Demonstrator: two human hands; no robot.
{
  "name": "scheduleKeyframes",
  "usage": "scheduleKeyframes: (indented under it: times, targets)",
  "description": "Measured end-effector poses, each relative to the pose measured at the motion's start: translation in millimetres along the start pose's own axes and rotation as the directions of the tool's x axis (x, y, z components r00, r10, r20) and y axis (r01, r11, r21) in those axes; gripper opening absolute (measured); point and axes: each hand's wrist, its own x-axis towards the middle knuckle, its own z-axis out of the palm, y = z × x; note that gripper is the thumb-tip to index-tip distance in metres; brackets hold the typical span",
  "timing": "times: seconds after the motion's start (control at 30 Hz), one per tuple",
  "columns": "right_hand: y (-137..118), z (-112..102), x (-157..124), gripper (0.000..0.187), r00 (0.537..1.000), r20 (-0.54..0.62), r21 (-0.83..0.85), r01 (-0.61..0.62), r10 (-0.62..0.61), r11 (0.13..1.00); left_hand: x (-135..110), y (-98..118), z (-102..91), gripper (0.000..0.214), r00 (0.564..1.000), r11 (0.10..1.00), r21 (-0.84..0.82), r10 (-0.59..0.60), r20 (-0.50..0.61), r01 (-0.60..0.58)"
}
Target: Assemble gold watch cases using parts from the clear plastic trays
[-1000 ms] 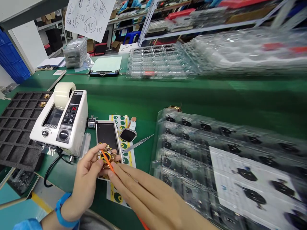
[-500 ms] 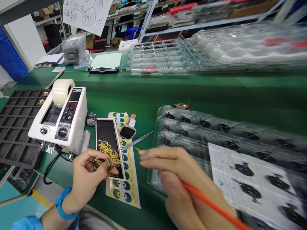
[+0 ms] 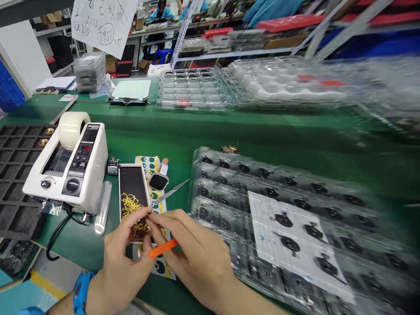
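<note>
In my left hand point(image 3: 120, 260), thumb and fingers hold a small round part point(image 3: 140, 229) with gold and dark coils or wires; its kind is not clear. My right hand point(image 3: 200, 258) has come up against it, fingertips touching the part's upper edge. An orange stick-like tool point(image 3: 163, 248) is gripped in my right hand, its blunt end pointing left past my left thumb. Just beyond the hands is a white-rimmed tray point(image 3: 146, 186) with thin yellow rings point(image 3: 129, 203) in it. A sheet of yellow-edged stickers point(image 3: 149, 162) lies partly under the tray.
A white tape dispenser point(image 3: 72, 162) stands left, beside a black foam tray point(image 3: 16, 175). A smartwatch point(image 3: 159, 181) and a pointed silver blade point(image 3: 172, 192) lie beyond my hands. A clear plastic tray point(image 3: 229, 175) with black parts and a paper sheet point(image 3: 262, 218) fills the right.
My right hand has moved left from over the clear tray to the part in my left hand. The orange tool now points left, between the hands. The whole view has shifted.
</note>
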Motion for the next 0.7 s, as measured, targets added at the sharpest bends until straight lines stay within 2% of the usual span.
scheduleKeyframes:
  times: [0.1,0.2,0.3,0.37,0.47,0.53,0.63,0.7]
  targets:
    - [0,1,3,0.012,0.995,0.044,0.103,-0.092,0.087,0.991,-1,-5,0.4,0.056,0.988,0.987,0.049,0.151,0.023,-0.152]
    - [-1,-3,9,0.016,0.994,0.058,0.243,-0.105,0.093,0.964,3,-9,0.1,0.057,0.969,0.965,0.091,0.245,0.036,-0.248]
    - [-2,-13,15,0.018,0.972,0.150,0.436,-0.229,0.180,0.870,9,-12,-4.1,0.048,0.986,0.980,0.110,0.167,-0.002,-0.166]
    - [1,-16,19,0.018,0.928,0.261,0.489,-0.365,0.266,0.793,13,-13,-9.8,0.041,0.996,0.994,0.073,0.079,-0.046,-0.075]
    - [13,-6,21,0.028,0.817,0.446,0.378,-0.543,0.366,0.750,13,-15,-20.2,0.035,0.993,1.000,-0.021,-0.014,-0.119,0.012]
    - [23,4,21,0.033,0.747,0.527,0.265,-0.599,0.407,0.756,10,-17,-26.1,0.034,0.988,0.996,-0.079,-0.043,-0.150,0.032]
    - [38,3,19,0.017,0.707,0.560,0.199,-0.622,0.432,0.758,4,-21,-31.5,0.032,0.985,0.991,-0.124,-0.075,-0.153,0.056]
    - [49,-11,18,0.014,0.711,0.500,0.200,-0.650,0.495,0.733,2,-21,-33.9,0.031,0.982,0.988,-0.138,-0.096,-0.165,0.074]
